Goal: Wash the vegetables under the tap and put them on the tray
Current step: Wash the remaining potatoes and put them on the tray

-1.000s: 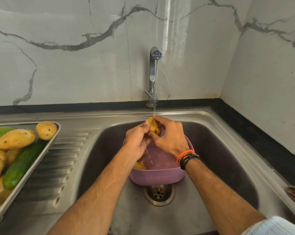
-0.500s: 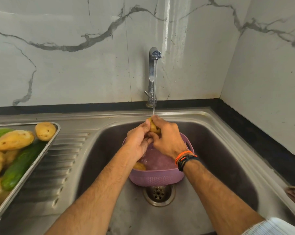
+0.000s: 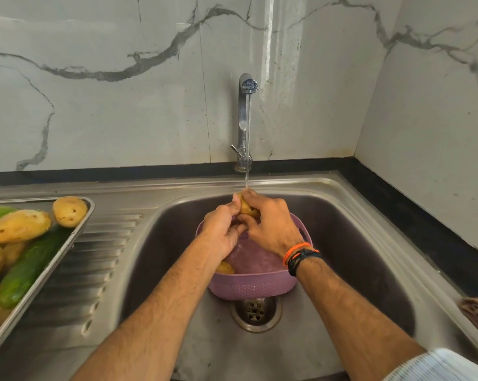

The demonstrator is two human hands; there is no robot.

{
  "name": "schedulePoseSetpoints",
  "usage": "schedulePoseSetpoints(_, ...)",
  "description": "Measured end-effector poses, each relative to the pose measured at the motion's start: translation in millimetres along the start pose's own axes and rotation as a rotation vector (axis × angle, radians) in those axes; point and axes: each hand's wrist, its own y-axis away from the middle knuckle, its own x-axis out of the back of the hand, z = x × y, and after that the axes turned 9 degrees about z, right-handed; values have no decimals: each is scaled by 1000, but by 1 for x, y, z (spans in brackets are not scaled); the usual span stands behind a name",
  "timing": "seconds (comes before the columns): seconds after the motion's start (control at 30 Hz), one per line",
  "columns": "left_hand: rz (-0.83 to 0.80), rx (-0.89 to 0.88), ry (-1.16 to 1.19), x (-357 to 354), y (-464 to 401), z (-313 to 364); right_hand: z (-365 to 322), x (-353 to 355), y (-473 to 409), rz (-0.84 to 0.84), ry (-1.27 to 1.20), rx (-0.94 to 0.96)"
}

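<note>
Steel tray holds most washed vegetables; both hands clasp a potato under the tap, one left in the basket.

Two bare forearms, hairy, no sleeves down to the wrists. On the right wrist, a stack of thin bands: orange cord nearest the hand, then dark braided ones with a flecked pattern. At the lower right corner, a bit of white ribbed fabric over the right upper arm, pushed well up.
</note>
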Motion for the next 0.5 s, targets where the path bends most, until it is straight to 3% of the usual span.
schedulePoseSetpoints(0.17,35,46,65,4,-5,2,-2,-1,1,145,-19,16)
schedulePoseSetpoints(0.33,-7,20,9,0,0,1,-1,1,-2,-10,4,3)
schedulePoseSetpoints(0.5,50,10,27,6,-6,2,-2,3,2,154,8,14)
